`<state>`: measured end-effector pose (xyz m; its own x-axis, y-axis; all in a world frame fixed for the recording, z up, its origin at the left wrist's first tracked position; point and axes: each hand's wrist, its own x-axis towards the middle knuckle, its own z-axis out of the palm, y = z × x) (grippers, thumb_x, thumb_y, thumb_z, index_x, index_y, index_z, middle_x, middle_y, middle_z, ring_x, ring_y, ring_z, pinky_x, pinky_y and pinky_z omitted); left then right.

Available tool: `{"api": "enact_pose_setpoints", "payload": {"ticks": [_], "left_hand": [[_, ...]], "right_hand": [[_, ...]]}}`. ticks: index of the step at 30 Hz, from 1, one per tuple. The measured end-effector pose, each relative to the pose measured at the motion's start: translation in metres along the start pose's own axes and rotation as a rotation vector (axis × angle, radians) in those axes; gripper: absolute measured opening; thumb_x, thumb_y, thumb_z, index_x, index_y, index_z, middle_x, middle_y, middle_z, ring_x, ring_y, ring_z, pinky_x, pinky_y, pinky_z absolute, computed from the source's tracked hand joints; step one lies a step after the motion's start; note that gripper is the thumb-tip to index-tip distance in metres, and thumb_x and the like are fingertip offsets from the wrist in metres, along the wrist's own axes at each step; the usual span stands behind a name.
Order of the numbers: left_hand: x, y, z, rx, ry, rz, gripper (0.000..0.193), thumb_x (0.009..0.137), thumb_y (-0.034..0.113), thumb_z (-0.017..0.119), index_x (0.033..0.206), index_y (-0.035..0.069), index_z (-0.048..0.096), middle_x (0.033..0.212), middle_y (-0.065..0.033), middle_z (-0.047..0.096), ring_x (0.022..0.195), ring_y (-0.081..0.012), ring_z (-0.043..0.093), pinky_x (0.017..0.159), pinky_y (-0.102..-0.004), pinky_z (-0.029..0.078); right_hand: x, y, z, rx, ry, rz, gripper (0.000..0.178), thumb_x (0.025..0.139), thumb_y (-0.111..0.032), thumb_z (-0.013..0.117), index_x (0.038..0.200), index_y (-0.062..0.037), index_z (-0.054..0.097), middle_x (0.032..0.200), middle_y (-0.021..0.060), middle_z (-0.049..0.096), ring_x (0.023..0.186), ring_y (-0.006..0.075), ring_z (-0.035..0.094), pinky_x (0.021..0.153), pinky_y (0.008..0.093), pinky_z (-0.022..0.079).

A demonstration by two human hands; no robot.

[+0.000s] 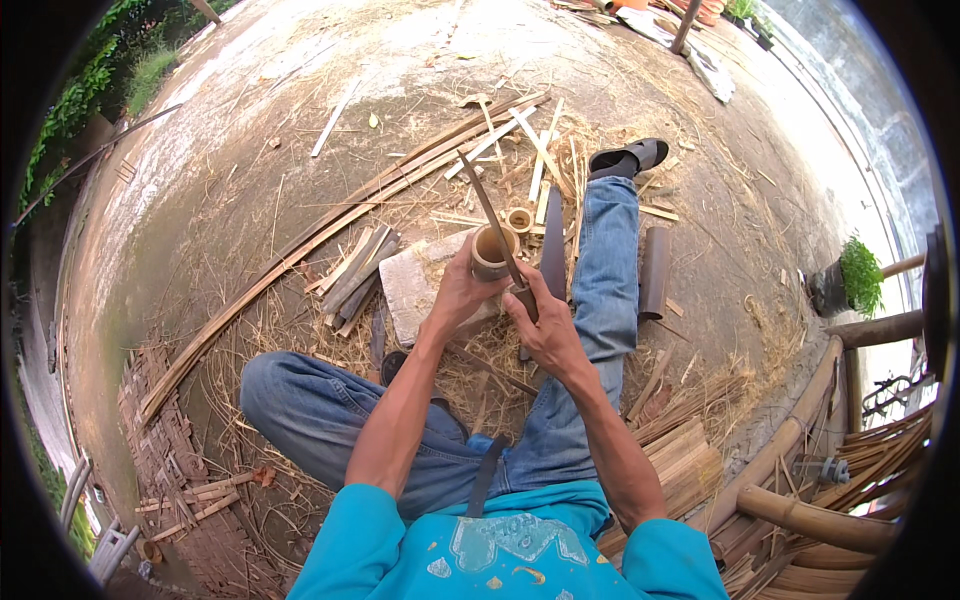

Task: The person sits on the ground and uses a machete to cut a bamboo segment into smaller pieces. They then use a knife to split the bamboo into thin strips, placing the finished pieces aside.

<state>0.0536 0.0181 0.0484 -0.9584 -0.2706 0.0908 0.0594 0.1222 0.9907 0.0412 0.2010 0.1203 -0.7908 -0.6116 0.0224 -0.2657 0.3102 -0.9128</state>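
My left hand (462, 294) is wrapped round a short bamboo tube (491, 270), its open end tilted up toward me. In my right hand (549, 332) is the handle of a long, narrow-bladed knife (484, 196). The blade points away and to the left, crossing the rim of the tube; whether it touches the rim I cannot tell. Under my hands lies a pale stone block (405, 285) with shavings on it. A second, smaller bamboo piece (519, 219) stands just beyond the tube. A dark flat blade-like piece (553, 240) lies beside my right hand.
Long bamboo strips (290, 255) run diagonally across the ground at left. Short split pieces (355, 275) are piled left of the block. A dark curved bamboo piece (654, 272) lies right of my outstretched leg (606, 265). Bundled strips (690, 460) and a bamboo rail (815, 520) are at near right.
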Motion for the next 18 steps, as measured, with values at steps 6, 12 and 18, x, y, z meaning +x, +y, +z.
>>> {"api": "enact_pose_setpoints", "payload": {"ticks": [6,12,18], "left_hand": [[0.003,-0.006,-0.001,0.002,-0.023,0.033,0.068,0.079,0.000,0.085,0.139,0.009,0.054,0.123,-0.0061,0.070,0.114,-0.0182,0.067,0.099,-0.0355,0.056],[0.005,-0.008,-0.002,-0.045,-0.048,0.008,0.072,0.077,0.007,0.088,0.141,0.010,0.055,0.125,-0.0048,0.069,0.116,-0.0187,0.066,0.102,-0.0375,0.053],[0.006,-0.011,-0.004,-0.046,-0.049,-0.017,0.075,0.076,0.012,0.090,0.142,0.011,0.055,0.127,-0.0047,0.069,0.117,-0.0196,0.065,0.103,-0.0391,0.052]], "right_hand": [[0.001,-0.001,-0.002,-0.001,-0.016,0.024,0.053,0.104,-0.020,0.060,0.153,-0.0168,0.041,0.101,0.0280,0.071,0.100,0.0441,0.071,0.083,0.0468,0.053],[0.002,0.008,0.003,-0.032,0.028,-0.060,0.052,0.106,-0.020,0.060,0.153,-0.0133,0.039,0.083,0.0133,0.059,0.078,0.0231,0.057,0.070,0.0366,0.047],[0.001,0.001,0.001,-0.011,-0.005,0.007,0.052,0.105,-0.021,0.059,0.153,-0.0165,0.039,0.102,0.0296,0.071,0.102,0.0468,0.070,0.083,0.0492,0.053]]}}
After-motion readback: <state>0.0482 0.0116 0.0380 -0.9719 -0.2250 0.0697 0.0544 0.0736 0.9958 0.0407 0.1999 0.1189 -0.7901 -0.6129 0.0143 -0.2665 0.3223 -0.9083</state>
